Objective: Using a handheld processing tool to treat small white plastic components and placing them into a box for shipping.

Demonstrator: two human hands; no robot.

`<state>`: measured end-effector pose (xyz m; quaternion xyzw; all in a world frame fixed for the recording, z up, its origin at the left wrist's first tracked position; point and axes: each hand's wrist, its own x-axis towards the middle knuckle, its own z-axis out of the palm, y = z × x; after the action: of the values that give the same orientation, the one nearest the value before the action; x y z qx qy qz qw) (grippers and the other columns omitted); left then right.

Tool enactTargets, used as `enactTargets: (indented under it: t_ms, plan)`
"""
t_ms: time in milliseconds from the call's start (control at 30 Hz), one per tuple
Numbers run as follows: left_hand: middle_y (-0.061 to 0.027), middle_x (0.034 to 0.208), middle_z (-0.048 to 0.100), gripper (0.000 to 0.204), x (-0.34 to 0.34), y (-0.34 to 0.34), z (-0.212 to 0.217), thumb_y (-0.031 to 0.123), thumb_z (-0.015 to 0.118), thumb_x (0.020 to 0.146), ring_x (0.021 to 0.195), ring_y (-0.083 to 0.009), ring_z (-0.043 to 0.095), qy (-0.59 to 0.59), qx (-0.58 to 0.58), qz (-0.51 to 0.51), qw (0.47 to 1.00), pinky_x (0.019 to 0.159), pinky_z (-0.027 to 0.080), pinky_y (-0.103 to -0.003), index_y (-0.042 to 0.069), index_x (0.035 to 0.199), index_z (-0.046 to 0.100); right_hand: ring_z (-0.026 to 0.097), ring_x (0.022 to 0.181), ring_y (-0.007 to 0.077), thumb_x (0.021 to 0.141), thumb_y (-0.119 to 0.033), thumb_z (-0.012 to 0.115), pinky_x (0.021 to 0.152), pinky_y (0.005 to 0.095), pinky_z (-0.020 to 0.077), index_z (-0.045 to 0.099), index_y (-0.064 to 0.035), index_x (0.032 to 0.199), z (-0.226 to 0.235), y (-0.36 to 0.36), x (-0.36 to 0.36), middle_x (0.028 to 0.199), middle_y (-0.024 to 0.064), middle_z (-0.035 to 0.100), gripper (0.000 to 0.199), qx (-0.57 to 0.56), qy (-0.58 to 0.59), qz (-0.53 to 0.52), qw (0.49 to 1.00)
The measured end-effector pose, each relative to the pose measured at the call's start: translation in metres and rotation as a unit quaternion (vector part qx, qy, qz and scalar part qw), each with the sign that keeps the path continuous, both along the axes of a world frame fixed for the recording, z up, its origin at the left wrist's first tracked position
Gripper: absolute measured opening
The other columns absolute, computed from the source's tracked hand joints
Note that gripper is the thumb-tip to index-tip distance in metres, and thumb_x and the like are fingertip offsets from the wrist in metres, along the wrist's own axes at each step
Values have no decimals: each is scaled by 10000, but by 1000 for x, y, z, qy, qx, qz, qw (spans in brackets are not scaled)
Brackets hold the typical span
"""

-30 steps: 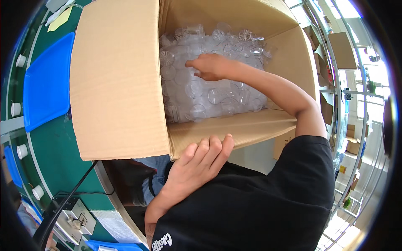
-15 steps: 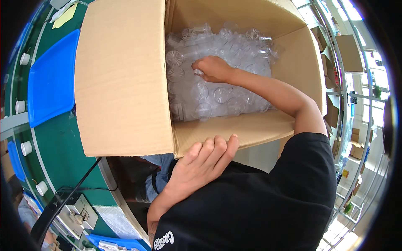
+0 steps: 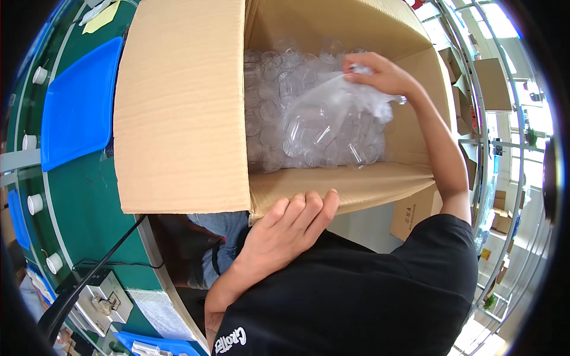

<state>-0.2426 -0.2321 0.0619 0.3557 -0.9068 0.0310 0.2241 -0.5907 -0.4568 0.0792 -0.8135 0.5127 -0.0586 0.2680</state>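
Note:
My right hand (image 3: 380, 76) is inside a large open cardboard box (image 3: 181, 113), fingers closed on a thin clear plastic bag (image 3: 332, 101). The bunched film rises toward the hand and drapes over the box's contents. Under and around it lie many small clear round plastic cups or containers (image 3: 270, 113), some visible only through the film. My left hand (image 3: 294, 228) grips the near rim of the box, its fingers bent over the edge and its thumb out of sight.
Left of the box, a blue tray (image 3: 80, 107) lies on a green worktable (image 3: 77, 196). Small white cups (image 3: 35, 204) line its far side. A black cable (image 3: 101, 261) runs past a metal fixture (image 3: 107, 302). Another carton (image 3: 414, 212) stands below at the right.
My right hand has moved right within the box, drawing the plastic film up and across. More clear containers show at the left. My left hand stays at the rim.

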Motion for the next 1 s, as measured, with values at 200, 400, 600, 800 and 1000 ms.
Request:
enactTargets:
  t_ms: [200, 400, 600, 800, 1000]
  plan:
    - [9, 1086, 554, 488, 1, -4, 0, 190, 610, 923, 975, -121, 558, 46, 21, -17, 999, 949, 404, -286, 105, 1402, 588, 591, 982, 128, 1013, -248, 752, 912, 323, 467, 657, -38, 1014, 94, 29, -44, 969, 5, 637, 231, 35, 34, -41, 998]
    - [-9, 1145, 624, 568, 2, 1, 2, 155, 718, 883, 1052, -177, 610, 91, 90, -31, 991, 982, 431, -352, 105, 1440, 619, 593, 927, 66, 1001, -191, 756, 856, 264, 471, 655, -90, 959, 145, 62, -65, 955, -50, 619, 150, -57, -98, -161, 981]
    - [-41, 1187, 601, 673, 3, 1, 6, 125, 716, 838, 1113, -204, 601, 89, 116, -48, 988, 1038, 435, -376, 61, 1488, 555, 685, 999, 105, 1018, -128, 702, 874, 260, 554, 716, -70, 1216, 183, 66, -99, 1099, 18, 709, 207, -270, -256, -256, 892]
    - [-48, 1226, 598, 709, 3, 1, 6, 136, 733, 838, 1142, -217, 598, 86, 116, -50, 988, 1064, 426, -384, 64, 1515, 534, 734, 1015, 162, 1050, -160, 701, 866, 287, 603, 710, -21, 1284, 229, 54, -107, 1129, 71, 742, 273, -426, -324, -242, 809]
    - [-41, 1288, 612, 744, 0, 1, 10, 218, 824, 839, 1188, -234, 604, 98, 132, -47, 985, 1091, 417, -411, 115, 1523, 550, 758, 1012, 206, 972, -54, 747, 864, 309, 625, 726, 2, 1276, 252, 46, -86, 1166, 118, 764, 310, -505, -360, -216, 754]
